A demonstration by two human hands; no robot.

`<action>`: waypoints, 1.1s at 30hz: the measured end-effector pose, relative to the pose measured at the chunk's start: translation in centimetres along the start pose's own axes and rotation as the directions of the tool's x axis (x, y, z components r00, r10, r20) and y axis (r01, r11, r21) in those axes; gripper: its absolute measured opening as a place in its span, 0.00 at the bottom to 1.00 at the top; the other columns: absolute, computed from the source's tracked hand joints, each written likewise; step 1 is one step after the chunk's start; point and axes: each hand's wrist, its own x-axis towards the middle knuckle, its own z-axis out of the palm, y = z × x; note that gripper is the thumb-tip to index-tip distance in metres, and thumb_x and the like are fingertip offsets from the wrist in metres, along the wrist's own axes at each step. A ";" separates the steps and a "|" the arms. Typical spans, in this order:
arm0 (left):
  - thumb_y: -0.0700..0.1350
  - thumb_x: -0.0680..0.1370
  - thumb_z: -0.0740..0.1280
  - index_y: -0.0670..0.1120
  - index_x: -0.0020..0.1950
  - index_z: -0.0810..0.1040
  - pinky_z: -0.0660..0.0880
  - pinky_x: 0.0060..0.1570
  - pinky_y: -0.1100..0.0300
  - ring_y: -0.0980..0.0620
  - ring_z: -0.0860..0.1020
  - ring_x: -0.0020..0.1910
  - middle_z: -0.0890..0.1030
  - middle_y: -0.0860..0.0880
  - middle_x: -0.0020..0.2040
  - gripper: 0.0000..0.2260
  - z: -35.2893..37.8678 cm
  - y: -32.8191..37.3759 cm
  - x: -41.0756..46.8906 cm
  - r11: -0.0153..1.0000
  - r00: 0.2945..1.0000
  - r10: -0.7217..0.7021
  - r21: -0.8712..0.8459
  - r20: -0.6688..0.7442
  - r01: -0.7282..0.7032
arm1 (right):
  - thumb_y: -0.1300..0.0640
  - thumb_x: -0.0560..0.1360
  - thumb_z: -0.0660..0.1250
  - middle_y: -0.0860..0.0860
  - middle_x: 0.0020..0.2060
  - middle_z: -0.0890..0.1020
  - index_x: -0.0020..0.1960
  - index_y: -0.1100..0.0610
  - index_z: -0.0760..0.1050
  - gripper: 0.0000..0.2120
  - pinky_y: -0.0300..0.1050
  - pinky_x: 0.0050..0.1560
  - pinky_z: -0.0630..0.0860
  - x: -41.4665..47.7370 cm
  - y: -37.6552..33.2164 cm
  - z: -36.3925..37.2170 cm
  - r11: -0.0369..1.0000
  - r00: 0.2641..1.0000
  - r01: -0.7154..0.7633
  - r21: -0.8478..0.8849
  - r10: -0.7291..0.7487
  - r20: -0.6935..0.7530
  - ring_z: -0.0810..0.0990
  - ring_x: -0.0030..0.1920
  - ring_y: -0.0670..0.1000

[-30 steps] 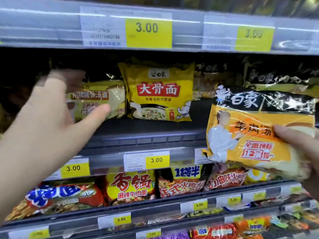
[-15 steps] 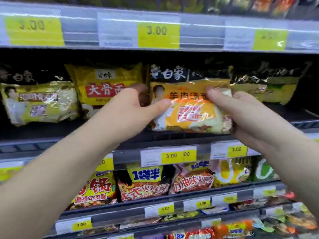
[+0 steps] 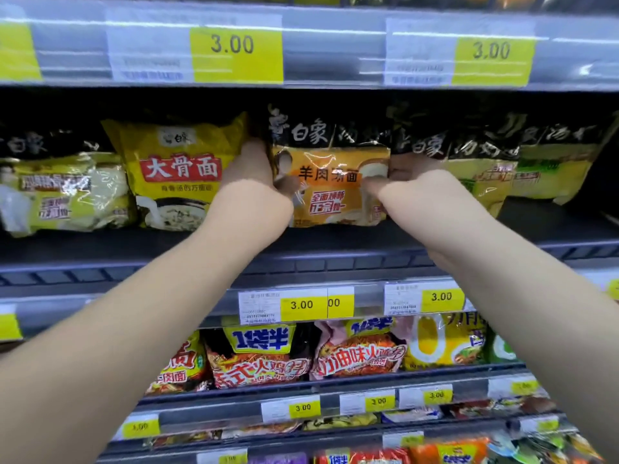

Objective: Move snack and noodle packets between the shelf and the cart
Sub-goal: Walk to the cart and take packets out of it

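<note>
From the head camera, the orange noodle packet (image 3: 330,185) stands upright at the middle of the frame on the dark shelf (image 3: 335,239), its bottom edge on the shelf floor. It sits between the yellow packet (image 3: 177,172) to its left in the frame and a row of green-yellow packets (image 3: 482,175) to its right.

The step in hand looks like seating this packet in its slot. To do it well, the packet should go straight back with even pressure from both sides. That way it stays upright, its face shows forward, and it does not push the neighbours askew. Letting go only once its base sits flat would keep it from tipping forward.

The left hand (image 3: 254,172) reaches up from the lower left of the frame, arm extended, and its grip pinches the packet's left edge, with the thumb over the front. The right hand (image 3: 405,182) comes in from the lower right, wrist bent, and its fingers clamp the packet's right edge. Both forearms are raised toward the shelf, and the two hands bracket the packet.
</note>
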 end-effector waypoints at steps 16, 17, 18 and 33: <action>0.43 0.83 0.62 0.34 0.80 0.55 0.73 0.67 0.51 0.39 0.70 0.72 0.69 0.36 0.73 0.30 3.2 4.4 3.4 0.950 0.967 -0.192 0.278 0.165 0.141 | 0.58 0.81 0.61 0.59 0.53 0.84 0.62 0.57 0.80 0.14 0.47 0.52 0.78 3.6 -0.5 2.6 0.978 0.996 -0.060 -0.201 0.044 -0.080 0.82 0.53 0.62; 0.42 0.82 0.62 0.34 0.80 0.54 0.75 0.64 0.52 0.40 0.72 0.70 0.71 0.36 0.73 0.30 3.3 4.3 3.5 0.965 0.972 -0.184 0.215 0.149 0.149 | 0.58 0.81 0.60 0.58 0.53 0.83 0.63 0.57 0.79 0.14 0.47 0.53 0.78 3.6 -0.6 2.7 0.976 0.996 -0.056 -0.209 0.042 -0.072 0.81 0.54 0.61; 0.41 0.82 0.62 0.35 0.80 0.55 0.77 0.58 0.54 0.41 0.75 0.67 0.73 0.37 0.71 0.29 3.3 4.1 3.5 0.975 0.974 -0.178 0.161 0.139 0.156 | 0.58 0.81 0.60 0.58 0.54 0.82 0.65 0.56 0.78 0.15 0.48 0.55 0.78 3.6 -0.6 2.8 0.977 0.997 -0.053 -0.207 0.041 -0.064 0.81 0.55 0.61; 0.44 0.81 0.66 0.39 0.74 0.68 0.74 0.53 0.53 0.39 0.76 0.64 0.74 0.37 0.69 0.22 2.8 2.9 2.2 0.980 0.979 -0.074 0.195 0.190 0.036 | 0.58 0.80 0.62 0.51 0.50 0.79 0.64 0.52 0.77 0.14 0.40 0.36 0.69 3.5 0.2 2.4 0.938 0.997 0.081 -0.337 -0.078 0.021 0.77 0.49 0.55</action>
